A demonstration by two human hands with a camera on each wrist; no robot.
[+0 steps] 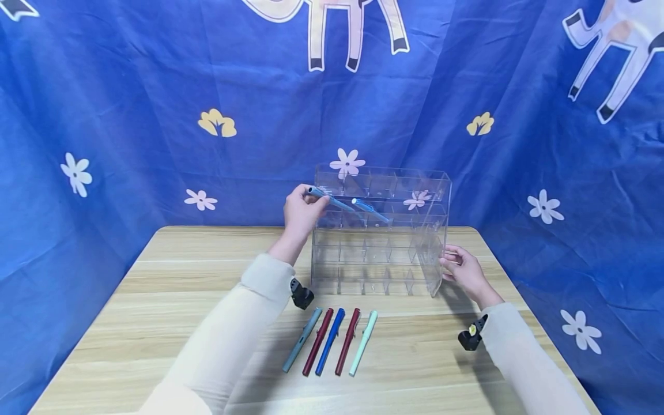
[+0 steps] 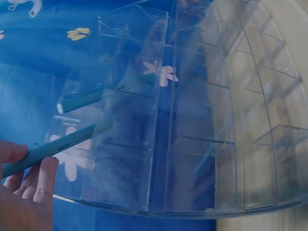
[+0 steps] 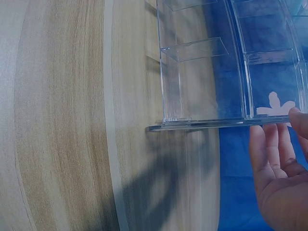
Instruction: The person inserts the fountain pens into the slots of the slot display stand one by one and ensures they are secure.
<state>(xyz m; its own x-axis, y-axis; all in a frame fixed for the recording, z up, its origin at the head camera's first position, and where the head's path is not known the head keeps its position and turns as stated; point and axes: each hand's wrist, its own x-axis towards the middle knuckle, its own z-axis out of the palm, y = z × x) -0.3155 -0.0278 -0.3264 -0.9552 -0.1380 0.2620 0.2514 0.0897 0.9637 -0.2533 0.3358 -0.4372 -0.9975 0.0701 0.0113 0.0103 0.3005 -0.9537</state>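
From the head view, I watch the left hand (image 1: 302, 212) pinch a teal pen (image 1: 337, 203) near its upper end, thumb against fingers, the pen slanting down to the right at the upper part of a clear rack (image 1: 436, 242). Just beside it, a bright-blue pen (image 1: 370, 210) leans in that rack. The right hand (image 1: 468, 275) touches the rack's right side. On the wooden table (image 1: 171, 276), in front of the rack, a row of pens lies side by side: grey-blue (image 1: 302, 340), dark red, deep blue, dark red again and mint (image 1: 363, 343).

From the left wrist, the teal pen's far end shows at the clear panels, one compartment over from the leaning pen; its exact depth I can't tell.

From the right wrist, the fingers stand fairly straight, apart from the thumb, their tips at the rack's side panel.
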